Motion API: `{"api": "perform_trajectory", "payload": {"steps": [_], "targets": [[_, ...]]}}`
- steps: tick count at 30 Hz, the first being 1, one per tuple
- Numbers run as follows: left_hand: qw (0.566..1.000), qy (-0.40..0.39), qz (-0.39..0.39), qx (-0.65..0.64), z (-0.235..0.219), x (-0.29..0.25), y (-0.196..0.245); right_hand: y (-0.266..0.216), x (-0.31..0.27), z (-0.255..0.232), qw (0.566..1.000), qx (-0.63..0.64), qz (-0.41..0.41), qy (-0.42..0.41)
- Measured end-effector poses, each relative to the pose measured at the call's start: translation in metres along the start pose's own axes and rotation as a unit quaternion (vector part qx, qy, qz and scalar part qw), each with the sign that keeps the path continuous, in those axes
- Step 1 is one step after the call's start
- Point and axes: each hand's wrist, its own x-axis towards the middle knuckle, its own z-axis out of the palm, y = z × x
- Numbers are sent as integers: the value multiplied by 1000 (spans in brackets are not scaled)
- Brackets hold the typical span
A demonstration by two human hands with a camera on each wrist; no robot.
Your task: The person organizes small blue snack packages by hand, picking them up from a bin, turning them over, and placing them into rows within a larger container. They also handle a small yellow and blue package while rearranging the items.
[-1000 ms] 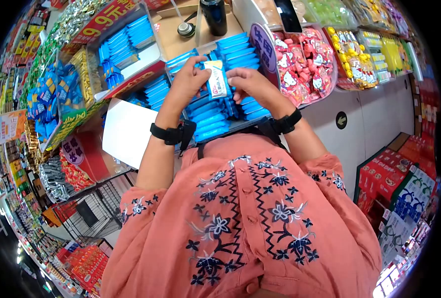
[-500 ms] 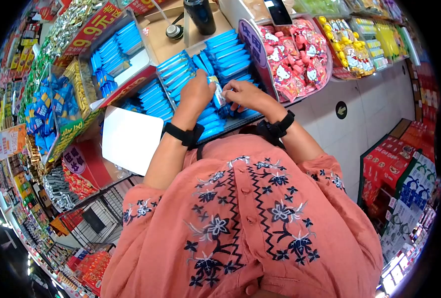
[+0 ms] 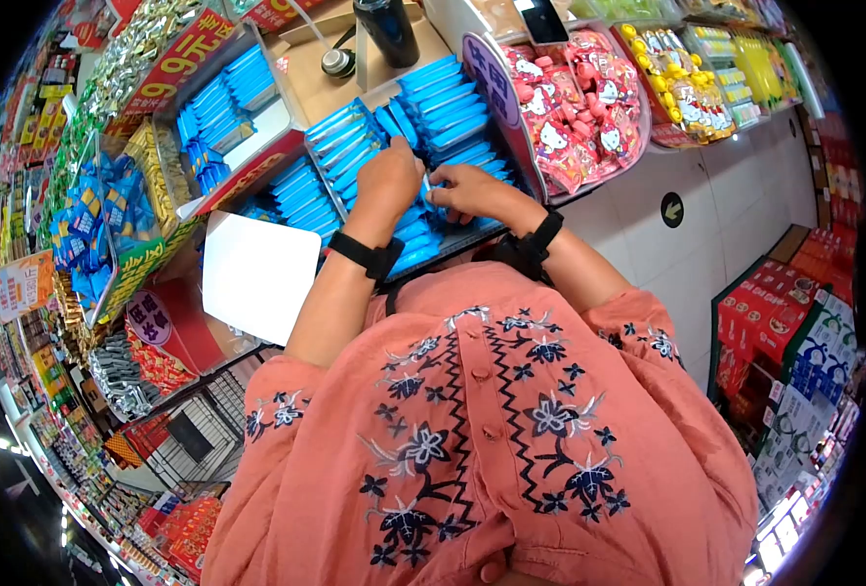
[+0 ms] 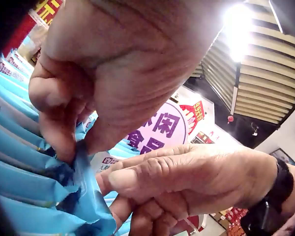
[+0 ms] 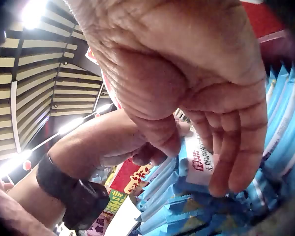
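A small blue snack packet [image 4: 88, 191] with a white printed label stands among rows of similar packets. From above, my left hand [image 3: 392, 184] pinches its upper end between thumb and fingers, as the left wrist view shows. My right hand [image 3: 482, 192] is beside it. In the right wrist view the packet's white label [image 5: 199, 164] shows between my right thumb and extended fingers [image 5: 238, 162], whose tips are right at the packet. Blue packets [image 3: 443, 107] are stacked in rows just beyond and around both hands, which hide most of the held one in the head view.
Pink bags [image 3: 579, 127] fill a bin on the right, behind a round purple sign [image 3: 490, 78]. Beyond the packets stand a black tumbler [image 3: 387, 34] and its lid [image 3: 338, 62]. A white board [image 3: 260, 276] lies to the left, above a shopping cart [image 3: 194, 435].
Both hands have lowered the packet from above the rows to among them. The right hand has moved closer to the left, and the packet's label has gone from the head view.
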Motion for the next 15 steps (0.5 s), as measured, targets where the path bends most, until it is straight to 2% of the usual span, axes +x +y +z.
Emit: {"api": "perform_trajectory", "payload": {"steps": [3, 6, 9, 12, 15], "targets": [[999, 12, 30, 24, 8, -2, -4, 5, 4, 4, 1000, -18, 4, -13], [1000, -2, 6, 25, 10, 0, -3, 14, 9, 10, 1000, -8, -1, -10], [999, -4, -20, -29, 1, -5, -2, 18, 14, 13, 999, -35, -3, 5], [997, 23, -18, -73, -10, -13, -9, 13, 11, 12, 991, -132, -6, 33], [991, 31, -41, -122, -23, -19, -15, 16, 14, 19, 947, -288, -96, 107]]}}
